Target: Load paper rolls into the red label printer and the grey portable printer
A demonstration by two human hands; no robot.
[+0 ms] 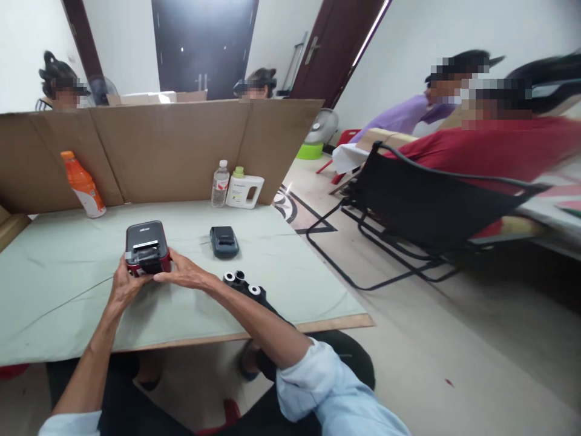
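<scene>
A small red and black printer-like device (pixel 146 247) stands on the pale green table (pixel 68 284). My left hand (pixel 124 283) grips its near left side with curled fingers. My right hand (pixel 180 272) holds its near right side, thumb and fingers pressed against the black front part. To the right lies a smaller dark blue-black device (pixel 224 241), untouched. Black cylindrical parts with white ends (pixel 242 283) lie just beyond my right forearm.
An orange bottle (pixel 83 184) leans at the cardboard screen (pixel 172 145) at the back left. A clear water bottle (pixel 220 183) and a white jug (pixel 244 190) stand at the back. A black folding chair (pixel 422 212) and other people sit to the right.
</scene>
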